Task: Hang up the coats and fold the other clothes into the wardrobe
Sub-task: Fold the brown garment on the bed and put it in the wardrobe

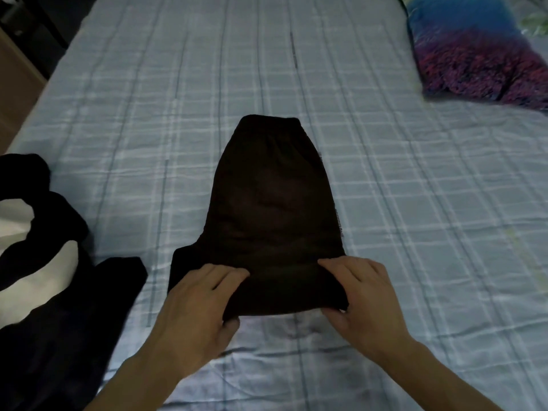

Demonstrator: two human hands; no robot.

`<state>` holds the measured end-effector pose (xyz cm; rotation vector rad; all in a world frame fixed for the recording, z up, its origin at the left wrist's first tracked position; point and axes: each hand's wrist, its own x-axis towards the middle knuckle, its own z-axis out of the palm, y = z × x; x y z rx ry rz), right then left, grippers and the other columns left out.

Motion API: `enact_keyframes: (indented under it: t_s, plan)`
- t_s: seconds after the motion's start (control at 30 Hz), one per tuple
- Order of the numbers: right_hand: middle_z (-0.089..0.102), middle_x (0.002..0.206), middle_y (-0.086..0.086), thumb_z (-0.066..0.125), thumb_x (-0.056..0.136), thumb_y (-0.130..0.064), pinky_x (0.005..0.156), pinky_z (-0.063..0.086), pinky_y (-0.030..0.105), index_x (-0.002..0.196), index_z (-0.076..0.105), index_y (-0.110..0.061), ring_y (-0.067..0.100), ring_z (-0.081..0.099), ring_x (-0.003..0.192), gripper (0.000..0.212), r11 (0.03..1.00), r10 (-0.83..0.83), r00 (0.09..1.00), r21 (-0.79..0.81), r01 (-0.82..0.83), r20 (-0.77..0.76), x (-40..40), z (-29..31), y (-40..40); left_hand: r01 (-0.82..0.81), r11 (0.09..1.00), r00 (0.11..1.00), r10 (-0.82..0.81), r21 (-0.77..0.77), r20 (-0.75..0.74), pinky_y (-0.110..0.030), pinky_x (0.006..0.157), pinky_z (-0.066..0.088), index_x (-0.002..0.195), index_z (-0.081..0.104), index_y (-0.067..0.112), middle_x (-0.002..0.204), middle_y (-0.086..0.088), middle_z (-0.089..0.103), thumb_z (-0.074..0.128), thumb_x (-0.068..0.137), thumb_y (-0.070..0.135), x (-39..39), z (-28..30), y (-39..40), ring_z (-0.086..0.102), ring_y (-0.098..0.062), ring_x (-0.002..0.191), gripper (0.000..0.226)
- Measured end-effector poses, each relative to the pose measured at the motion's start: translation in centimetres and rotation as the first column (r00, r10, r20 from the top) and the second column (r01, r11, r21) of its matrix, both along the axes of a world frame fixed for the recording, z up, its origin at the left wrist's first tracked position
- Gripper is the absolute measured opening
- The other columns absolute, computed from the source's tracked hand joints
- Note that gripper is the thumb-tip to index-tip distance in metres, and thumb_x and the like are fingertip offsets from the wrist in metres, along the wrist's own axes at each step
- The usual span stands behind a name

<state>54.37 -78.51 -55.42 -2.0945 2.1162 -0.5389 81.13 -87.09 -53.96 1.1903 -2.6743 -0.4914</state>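
A dark brown garment lies folded lengthwise in the middle of the bed, its waistband at the far end. Its near end is doubled over into a thick fold. My left hand grips the left side of that fold, fingers on top and thumb underneath. My right hand grips the right side the same way. A black strip of the garment sticks out to the left of my left hand.
The bed has a light blue checked sheet. A pile of black and white clothes lies at the left edge. A blue and purple pillow sits at the far right. A wooden piece of furniture stands left of the bed.
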Motion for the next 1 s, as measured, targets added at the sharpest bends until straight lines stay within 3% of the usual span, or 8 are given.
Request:
enact_keyframes:
  t_s: [0.13, 0.27, 0.43, 0.57, 0.7, 0.83, 0.9, 1.0]
  plan:
    - [0.067, 0.112, -0.002, 0.082, 0.068, -0.027, 0.094, 0.045, 0.034, 0.122, 0.064, -0.018, 0.015, 0.062, 0.100, 0.058, 0.998, -0.010, 0.995, -0.055, 0.016, 0.101, -1.8, 1.9, -3.9, -0.157, 0.965, 0.986, 0.141, -0.210, -0.089, -0.033, 0.087, 0.044, 0.125, 0.063, 0.015, 0.114, 0.000, 0.067, 0.072, 0.069, 0.030, -0.8, 1.2, -3.4, 0.061, -0.020, 0.099, 0.059]
    - [0.066, 0.111, -0.004, 0.081, 0.075, -0.028, 0.089, 0.049, 0.031, 0.125, 0.062, -0.020, 0.013, 0.061, 0.096, 0.054, 0.999, -0.053, 0.981, 0.005, 0.053, 0.184, -2.8, 3.4, -7.4, -0.268, 0.932, 0.963, 0.247, -0.246, -0.111, -0.034, 0.093, 0.037, 0.128, 0.062, 0.010, 0.117, -0.004, 0.066, 0.054, 0.082, 0.033, -2.5, 2.6, -6.2, 0.061, -0.023, 0.102, 0.052]
    - [0.066, 0.109, -0.013, 0.076, 0.079, -0.041, 0.088, 0.040, 0.019, 0.123, 0.060, -0.031, 0.007, 0.059, 0.096, 0.048, 0.989, -0.117, 0.972, 0.117, 0.095, 0.202, -4.4, 4.3, -11.4, -0.265, 0.919, 0.964, 0.255, -0.291, -0.070, -0.036, 0.093, 0.036, 0.126, 0.062, 0.010, 0.111, -0.005, 0.068, 0.050, 0.085, 0.031, -4.0, 3.3, -9.3, 0.064, -0.025, 0.098, 0.048]
    - [0.068, 0.106, -0.011, 0.077, 0.079, -0.038, 0.090, 0.044, 0.024, 0.118, 0.064, -0.027, 0.008, 0.061, 0.097, 0.043, 0.991, -0.130, 0.965, 0.068, 0.118, 0.227, -5.1, 4.9, -14.8, -0.268, 0.905, 0.963, 0.266, -0.331, -0.052, -0.043, 0.094, 0.041, 0.126, 0.062, 0.011, 0.106, -0.004, 0.069, 0.059, 0.087, 0.022, -5.2, 3.6, -12.9, 0.065, -0.025, 0.095, 0.041]
    - [0.069, 0.097, -0.010, 0.078, 0.081, -0.032, 0.084, 0.049, 0.026, 0.115, 0.065, -0.026, 0.010, 0.062, 0.089, 0.037, 0.988, -0.151, 0.952, 0.062, 0.139, 0.266, -5.8, 5.8, -19.4, -0.291, 0.911, 0.952, 0.305, -0.292, 0.001, -0.044, 0.098, 0.035, 0.124, 0.062, 0.014, 0.101, -0.004, 0.067, 0.065, 0.086, 0.016, -6.7, 4.3, -17.5, 0.063, -0.026, 0.093, 0.038]
    - [0.066, 0.096, -0.014, 0.076, 0.083, -0.029, 0.085, 0.046, 0.023, 0.113, 0.066, -0.025, 0.007, 0.060, 0.090, 0.032, 0.988, -0.152, 0.940, 0.008, 0.157, 0.306, -6.5, 6.2, -24.7, -0.315, 0.900, 0.943, 0.334, -0.303, 0.011, -0.044, 0.105, 0.030, 0.126, 0.061, 0.014, 0.107, -0.004, 0.066, 0.062, 0.090, 0.014, -7.9, 4.5, -22.7, 0.061, -0.026, 0.102, 0.036]
    - [0.067, 0.097, -0.011, 0.075, 0.084, -0.026, 0.084, 0.044, 0.019, 0.112, 0.066, -0.024, 0.006, 0.060, 0.090, 0.029, 0.984, -0.166, 0.931, -0.002, 0.176, 0.326, -6.8, 5.8, -27.7, -0.319, 0.896, 0.939, 0.343, -0.309, 0.024, -0.049, 0.111, 0.028, 0.128, 0.062, 0.013, 0.120, -0.007, 0.064, 0.062, 0.090, 0.013, -8.9, 4.6, -24.8, 0.056, -0.029, 0.115, 0.038]
    - [0.067, 0.095, -0.010, 0.074, 0.085, -0.024, 0.075, 0.038, 0.006, 0.108, 0.066, -0.022, 0.005, 0.060, 0.087, 0.024, 0.971, -0.236, 0.903, 0.065, 0.229, 0.360, -7.6, 4.3, -32.2, -0.223, 0.933, 0.969, 0.245, -0.283, 0.044, -0.052, 0.114, 0.029, 0.132, 0.058, 0.016, 0.139, -0.007, 0.054, 0.054, 0.094, 0.031, -11.5, 3.4, -25.7, 0.048, -0.030, 0.130, 0.041]
